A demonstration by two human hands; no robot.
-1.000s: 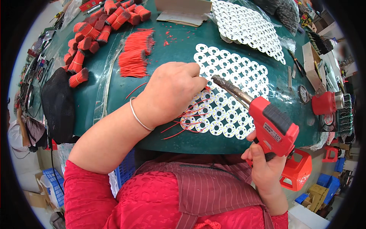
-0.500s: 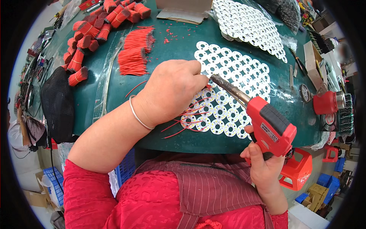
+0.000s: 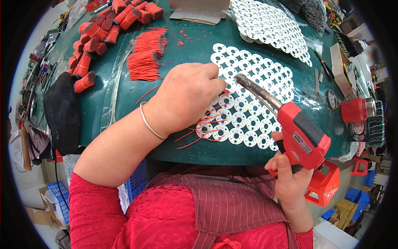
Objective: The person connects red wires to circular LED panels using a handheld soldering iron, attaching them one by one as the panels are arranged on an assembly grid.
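Gripping the red-bodied soldering gun by its handle, your right hand keeps its fingers wrapped around it, and the dark metal tip slants up and left over the panel of round white boards. That tip sits just beside your left fingers — near them, but apart. Your left hand is closed above the panel's left edge, most likely on a red wire whose tail shows beside your wrist; the back of your hand hides the fingertips. Several loose red wires stretch from the panel's lower left part onto the green counter.

Farther up and left lies a pile of cut red wires, and beyond it tied red bundles. A stack of more white board panels rests at the far side — with pliers to its right, near a red container.
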